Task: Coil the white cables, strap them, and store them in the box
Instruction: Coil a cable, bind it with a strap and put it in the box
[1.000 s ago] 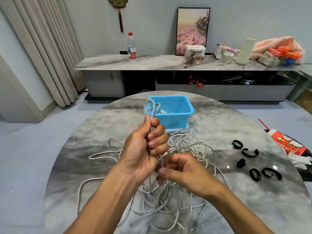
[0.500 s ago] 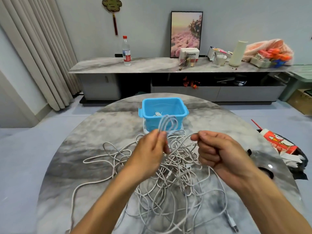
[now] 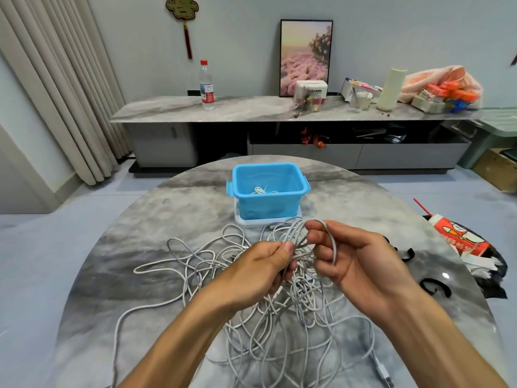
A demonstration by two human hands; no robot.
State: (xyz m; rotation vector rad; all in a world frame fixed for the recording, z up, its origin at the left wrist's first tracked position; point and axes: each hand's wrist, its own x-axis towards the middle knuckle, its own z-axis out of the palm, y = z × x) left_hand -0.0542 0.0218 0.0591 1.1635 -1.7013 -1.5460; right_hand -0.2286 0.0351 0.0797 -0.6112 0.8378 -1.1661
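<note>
While both forearms reach in over the table (image 3: 167,208), I see my left hand (image 3: 260,270) pinching a small coil of white cable (image 3: 296,236), right hand (image 3: 361,261) palm-in, fingers curled with a loop over them. Tangled cables (image 3: 251,326) lie below; blue box (image 3: 268,191) sits beyond.

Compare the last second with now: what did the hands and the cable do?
The left hand came down from in front of the blue box to pile height, still pinching the white cable. The right hand swung out right, then back, now holding a loop over its fingers. The box, the cable pile and the black straps on the table did not move.
</note>
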